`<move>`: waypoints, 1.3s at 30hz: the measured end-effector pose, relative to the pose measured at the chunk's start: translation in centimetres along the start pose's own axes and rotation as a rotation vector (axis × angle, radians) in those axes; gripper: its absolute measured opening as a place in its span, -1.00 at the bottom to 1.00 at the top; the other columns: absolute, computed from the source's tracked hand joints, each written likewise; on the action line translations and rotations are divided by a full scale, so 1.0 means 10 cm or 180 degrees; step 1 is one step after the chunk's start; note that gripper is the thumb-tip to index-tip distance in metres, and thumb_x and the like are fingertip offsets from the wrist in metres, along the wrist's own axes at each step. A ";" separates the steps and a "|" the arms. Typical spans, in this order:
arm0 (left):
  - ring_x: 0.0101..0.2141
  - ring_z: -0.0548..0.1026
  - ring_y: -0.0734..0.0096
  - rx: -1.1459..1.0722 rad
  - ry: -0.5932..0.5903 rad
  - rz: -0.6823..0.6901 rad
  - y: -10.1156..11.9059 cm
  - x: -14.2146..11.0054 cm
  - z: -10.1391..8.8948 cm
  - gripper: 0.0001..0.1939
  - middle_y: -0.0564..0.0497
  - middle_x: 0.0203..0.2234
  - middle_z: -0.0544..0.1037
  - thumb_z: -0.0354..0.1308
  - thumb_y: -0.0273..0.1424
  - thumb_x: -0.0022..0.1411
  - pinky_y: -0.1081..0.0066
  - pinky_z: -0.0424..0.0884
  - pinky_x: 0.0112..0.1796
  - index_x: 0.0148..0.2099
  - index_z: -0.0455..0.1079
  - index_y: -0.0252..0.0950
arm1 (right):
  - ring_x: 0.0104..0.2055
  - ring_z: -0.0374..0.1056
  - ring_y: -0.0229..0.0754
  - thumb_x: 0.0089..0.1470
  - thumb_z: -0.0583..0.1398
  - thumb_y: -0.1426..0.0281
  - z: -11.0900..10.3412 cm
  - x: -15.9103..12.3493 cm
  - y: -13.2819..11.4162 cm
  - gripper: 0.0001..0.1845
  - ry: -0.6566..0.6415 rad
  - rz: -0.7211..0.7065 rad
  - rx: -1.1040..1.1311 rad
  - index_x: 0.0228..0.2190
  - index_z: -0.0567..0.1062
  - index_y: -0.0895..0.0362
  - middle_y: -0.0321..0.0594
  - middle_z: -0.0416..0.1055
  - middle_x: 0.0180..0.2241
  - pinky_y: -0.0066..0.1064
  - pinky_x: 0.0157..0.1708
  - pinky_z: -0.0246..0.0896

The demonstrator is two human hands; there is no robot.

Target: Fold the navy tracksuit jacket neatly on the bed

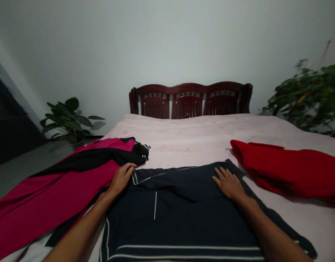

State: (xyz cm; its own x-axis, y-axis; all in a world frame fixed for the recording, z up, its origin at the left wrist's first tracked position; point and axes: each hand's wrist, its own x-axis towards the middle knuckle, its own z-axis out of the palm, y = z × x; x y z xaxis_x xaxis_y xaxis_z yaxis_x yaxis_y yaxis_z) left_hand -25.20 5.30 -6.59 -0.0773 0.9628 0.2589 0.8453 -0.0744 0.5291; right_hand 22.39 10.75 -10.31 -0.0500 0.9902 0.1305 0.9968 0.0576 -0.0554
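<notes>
A navy garment with white piping lies spread on the bed in front of me, its far edge partly folded over. My left hand is at its far left corner, fingers bent in and closed on the fabric edge. Near the far right corner, my right hand rests flat on the cloth with fingers apart. A narrow part of the garment runs down past my right forearm. To the left lies a magenta and black garment, close to my left hand. A red garment lies folded on the right.
Pale pink bedding covers the bed. A dark red carved wooden headboard stands at the far end by the wall. One leafy plant is on the left floor, another bushy plant at the right. White cloth shows at lower left.
</notes>
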 end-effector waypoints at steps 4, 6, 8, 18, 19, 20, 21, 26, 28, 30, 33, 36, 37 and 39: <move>0.01 0.48 0.18 0.0393 -0.0003 -0.0349 -0.28 -0.12 -0.19 -0.63 -0.14 -0.05 0.56 -0.05 -0.24 0.29 0.27 0.33 0.06 -0.01 0.44 -0.29 | 0.41 -0.10 0.12 0.29 -0.05 0.11 0.07 0.05 0.09 -0.31 -0.0314 0.0209 -0.0071 0.32 0.15 0.20 0.01 0.00 0.38 -0.01 0.32 -0.13; 0.06 0.43 0.07 0.0617 0.0010 -0.0560 -0.35 -0.20 -0.19 -0.56 -0.20 0.02 0.51 0.01 -0.17 0.27 0.17 0.29 0.09 0.08 0.41 -0.30 | 0.40 -0.09 0.15 0.30 -0.05 0.14 -0.03 0.05 0.01 -0.34 -0.0434 0.0363 -0.0083 0.31 0.18 0.20 0.02 0.02 0.37 0.02 0.31 -0.12; 0.09 0.40 -0.04 0.0799 0.0021 -0.0739 -0.36 -0.26 -0.15 -0.46 -0.26 0.07 0.46 0.05 -0.12 0.25 0.07 0.27 0.09 0.17 0.34 -0.30 | 0.39 -0.07 0.19 0.29 -0.03 0.19 -0.18 -0.02 -0.20 -0.38 -0.0401 0.0396 -0.0070 0.28 0.22 0.20 0.04 0.07 0.35 0.07 0.29 -0.10; 0.06 0.39 0.25 0.0974 -0.0063 -0.0401 -0.36 -0.30 -0.12 -0.50 -0.10 -0.01 0.43 -0.04 -0.57 0.20 0.31 0.30 0.09 0.17 0.31 -0.23 | 0.41 -0.11 0.09 0.24 0.07 0.24 -0.20 -0.54 -1.33 -0.38 -0.0555 -0.1467 0.0582 0.31 0.18 -0.02 -0.12 0.02 0.37 0.15 0.31 -0.20; 0.05 0.39 0.24 0.0995 -0.0045 -0.0376 -0.36 -0.30 -0.13 -0.51 -0.11 -0.03 0.43 -0.05 -0.59 0.19 0.30 0.29 0.09 0.15 0.32 -0.24 | 0.41 -0.11 0.08 0.26 0.04 0.26 -0.15 -0.51 -1.30 -0.39 -0.0516 -0.1330 0.0530 0.31 0.18 0.01 -0.12 0.02 0.37 0.13 0.32 -0.21; 0.03 0.39 0.23 0.1013 -0.0031 -0.0359 -0.36 -0.30 -0.13 -0.51 -0.11 -0.06 0.44 -0.05 -0.61 0.18 0.29 0.30 0.09 0.14 0.33 -0.26 | 0.42 -0.12 0.08 0.27 0.02 0.27 -0.10 -0.48 -1.26 -0.40 -0.0464 -0.1231 0.0490 0.31 0.19 0.03 -0.12 0.01 0.38 0.10 0.32 -0.22; 0.01 0.40 0.22 0.1026 -0.0014 -0.0346 -0.36 -0.30 -0.13 -0.51 -0.12 -0.09 0.45 -0.05 -0.62 0.16 0.27 0.30 0.08 0.12 0.34 -0.27 | 0.42 -0.13 0.07 0.27 0.02 0.27 -0.07 -0.45 -1.22 -0.40 -0.0425 -0.1178 0.0471 0.31 0.19 0.05 -0.12 0.00 0.38 0.09 0.33 -0.23; 0.08 0.33 0.17 0.1005 0.0127 -0.0108 -0.22 -0.40 -0.17 -0.47 -0.17 0.04 0.40 -0.05 -0.67 0.14 0.21 0.25 0.13 0.13 0.35 -0.28 | 0.40 -0.07 0.12 0.19 0.10 0.33 -0.24 -0.55 -1.22 -0.37 -0.0529 -0.1055 0.0648 0.28 0.25 0.10 -0.03 0.09 0.35 0.11 0.31 -0.18; 0.11 0.31 0.19 0.0920 0.0177 0.0085 -0.12 -0.53 -0.20 -0.53 -0.13 0.09 0.38 -0.05 -0.61 0.20 0.23 0.22 0.15 0.13 0.36 -0.24 | 0.38 -0.01 0.09 0.20 0.10 0.29 -0.40 -0.73 -1.33 -0.40 -0.0425 -0.1374 0.0932 0.26 0.28 0.09 -0.03 0.16 0.32 0.08 0.31 -0.15; 0.07 0.34 0.21 0.0646 0.0120 0.0308 0.00 -0.69 -0.22 -0.62 -0.10 0.04 0.44 -0.06 -0.52 0.28 0.26 0.24 0.13 0.06 0.42 -0.21 | 0.35 0.05 0.03 0.23 0.10 0.20 -0.54 -0.96 -1.50 -0.42 -0.0404 -0.2038 0.1312 0.24 0.30 0.05 -0.06 0.23 0.28 0.01 0.31 -0.14; -0.09 0.46 0.28 -0.0113 -0.0534 0.0417 0.14 -0.91 -0.24 -0.71 -0.02 -0.18 0.55 -0.06 -0.34 0.35 0.34 0.34 -0.01 -0.07 0.48 -0.19 | 0.27 0.13 0.02 0.12 0.21 0.03 -0.64 -1.28 -1.77 -0.30 -0.0640 -0.2912 0.1631 0.23 0.31 -0.01 -0.10 0.33 0.20 -0.02 0.32 -0.19; -0.27 0.50 0.34 -0.0670 -0.1411 0.0219 0.22 -1.05 -0.29 -0.58 0.04 -0.35 0.57 -0.13 -0.14 0.39 0.42 0.38 -0.19 -0.15 0.51 -0.21 | 0.14 0.22 0.02 -0.01 0.27 -0.09 -0.61 -1.44 -1.94 -0.14 -0.0807 -0.3024 0.1513 0.23 0.31 0.02 -0.08 0.39 0.06 -0.06 0.26 -0.10; -0.28 0.50 0.34 -0.0753 -0.1575 0.0188 0.23 -1.08 -0.32 -0.52 0.04 -0.37 0.57 -0.17 -0.10 0.40 0.43 0.37 -0.21 -0.17 0.51 -0.22 | 0.09 0.25 0.02 -0.02 0.27 -0.10 -0.58 -1.44 -1.97 -0.13 -0.0839 -0.2948 0.1445 0.22 0.32 0.05 -0.07 0.40 0.02 -0.08 0.21 -0.02; -0.27 0.50 0.33 -0.0825 -0.1739 0.0226 0.25 -1.12 -0.37 -0.45 0.02 -0.35 0.57 -0.25 -0.07 0.41 0.42 0.36 -0.17 -0.18 0.53 -0.22 | 0.01 0.27 0.02 0.01 0.26 -0.08 -0.54 -1.41 -2.00 -0.21 -0.0868 -0.2786 0.1302 0.17 0.38 0.06 -0.07 0.41 -0.03 -0.14 0.08 0.10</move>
State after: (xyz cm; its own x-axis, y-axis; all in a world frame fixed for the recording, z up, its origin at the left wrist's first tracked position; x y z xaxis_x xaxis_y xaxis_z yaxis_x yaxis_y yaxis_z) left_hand -24.18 -6.61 -5.23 0.3149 0.9421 -0.1151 0.6769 -0.1380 0.7230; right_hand 3.54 -5.02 -5.72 -0.8188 0.5710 0.0598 0.5070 0.7680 -0.3912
